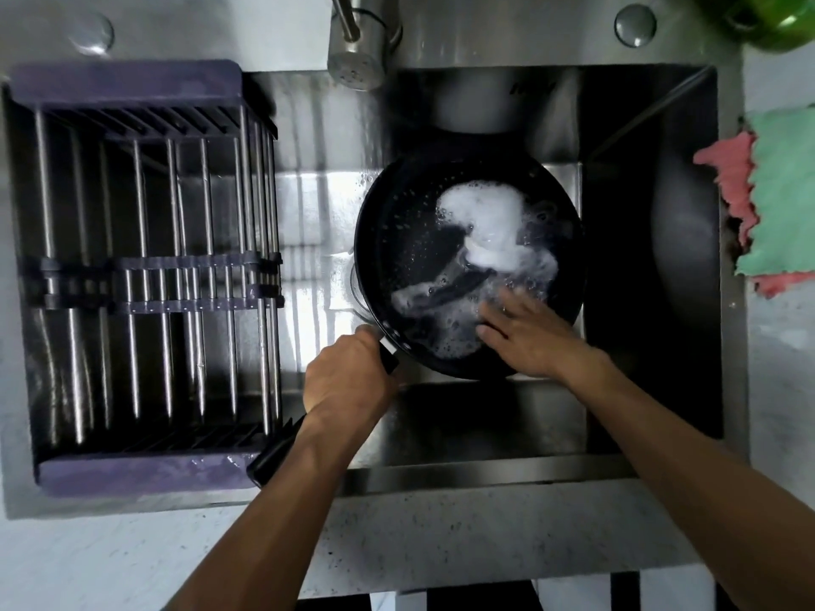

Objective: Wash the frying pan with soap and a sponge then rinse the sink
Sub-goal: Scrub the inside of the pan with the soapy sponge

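A black frying pan (pixel 410 240) is held over the steel sink (pixel 652 258), with white soap foam (pixel 489 222) spread across its inside. My left hand (pixel 348 381) grips the pan's black handle (pixel 273 456), which points toward the front left. Inside the pan's near part, my right hand (pixel 525 332) lies with fingers stretched flat on the foamy bottom. No sponge shows; whether one lies under the right hand I cannot tell.
A purple-framed drying rack (pixel 141 275) with metal bars fills the sink's left half. The faucet head (pixel 355 59) hangs above the pan at the back. Green and pink cloths (pixel 776 200) lie on the right counter. A green bottle (pixel 767 19) stands at the far right corner.
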